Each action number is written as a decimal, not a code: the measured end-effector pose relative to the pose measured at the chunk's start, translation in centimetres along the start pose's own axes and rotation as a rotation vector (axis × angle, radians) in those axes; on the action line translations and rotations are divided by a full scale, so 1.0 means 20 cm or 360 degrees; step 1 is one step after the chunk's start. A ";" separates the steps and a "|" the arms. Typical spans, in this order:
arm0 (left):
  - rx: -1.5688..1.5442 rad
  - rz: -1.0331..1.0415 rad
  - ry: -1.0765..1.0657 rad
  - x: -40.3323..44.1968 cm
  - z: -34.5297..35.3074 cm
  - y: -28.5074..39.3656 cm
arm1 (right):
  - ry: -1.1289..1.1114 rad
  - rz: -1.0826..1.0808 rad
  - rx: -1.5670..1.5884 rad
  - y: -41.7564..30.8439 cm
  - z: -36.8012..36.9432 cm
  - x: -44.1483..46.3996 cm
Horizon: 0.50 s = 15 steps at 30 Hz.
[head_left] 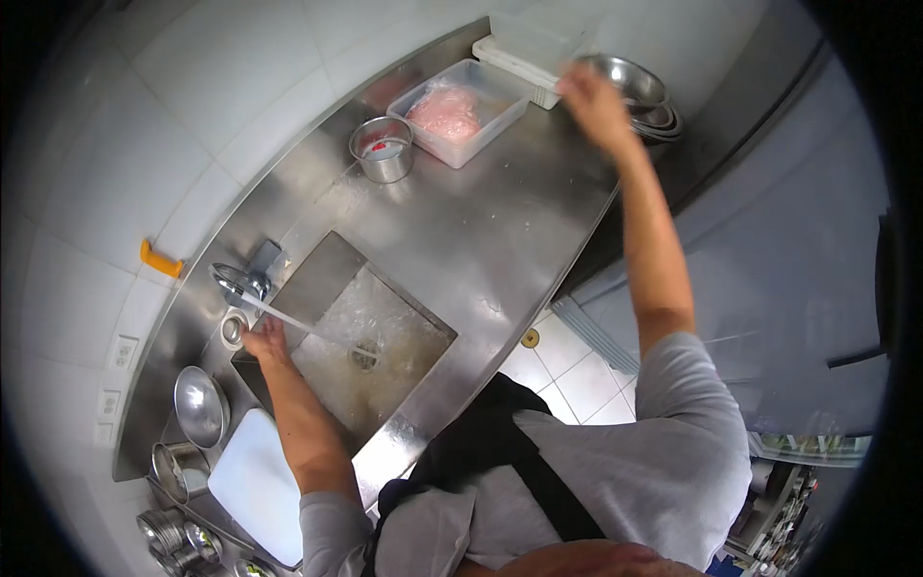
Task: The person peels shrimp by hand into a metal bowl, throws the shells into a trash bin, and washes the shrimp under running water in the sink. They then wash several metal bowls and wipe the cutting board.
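Observation:
My left hand (268,342) is at the left edge of the steel sink (343,252), beside a small round strainer-like piece (233,329); its fingers look apart. Water runs from the faucet (240,281) in a stream over the sink's drain (364,355). My right hand (587,93) is raised at the back right, in front of a stack of metal bowls (635,81). Motion smears its fingers, and whether anything is in them cannot be made out.
A plastic tub (461,150) with a pink bagged mass (445,112) and a steel pot (386,161) stand along the wall. On the left are a metal bowl (201,407), a white board (255,486) and an orange handle (161,260).

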<state>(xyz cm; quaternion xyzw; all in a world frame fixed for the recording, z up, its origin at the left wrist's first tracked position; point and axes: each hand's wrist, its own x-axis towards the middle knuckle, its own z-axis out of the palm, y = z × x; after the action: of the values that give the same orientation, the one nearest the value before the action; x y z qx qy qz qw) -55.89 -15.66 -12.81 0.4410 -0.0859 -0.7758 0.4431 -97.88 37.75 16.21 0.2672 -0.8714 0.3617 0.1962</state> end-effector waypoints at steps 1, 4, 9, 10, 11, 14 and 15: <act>0.0042 0.0094 -0.0003 0.00 0.00 0.04 | -0.0368 -0.0081 0.0250 -0.04 0.12 -0.13; 0.0154 0.0173 -0.0171 -0.06 0.01 0.10 | -0.1400 -0.0008 0.1452 -0.19 0.77 -0.61; 0.0224 0.0207 -0.0129 0.01 -0.07 0.16 | -0.2038 0.1042 0.2401 -0.60 1.96 -1.36; 0.0076 0.0249 -0.0347 0.21 -0.21 0.19 | -0.2115 0.1234 0.2655 -0.77 2.14 -1.52; 0.0102 0.0288 0.0021 0.05 -0.09 0.15 | -0.2054 0.1536 0.2510 -0.90 2.25 -1.57; 0.0384 0.0196 -0.0182 0.00 -0.07 0.10 | -0.1922 0.2008 0.2199 -1.20 2.39 -1.50; 0.0354 0.0168 -0.0261 -0.19 0.05 0.06 | -0.1978 0.2042 0.2293 -1.25 2.41 -1.54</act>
<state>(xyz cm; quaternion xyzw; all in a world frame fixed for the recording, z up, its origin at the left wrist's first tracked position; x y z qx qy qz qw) -55.15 -13.73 -9.28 0.4173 -0.2303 -0.7706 0.4232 -65.83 -2.57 -19.05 -0.0434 -0.3842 0.6154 -0.6869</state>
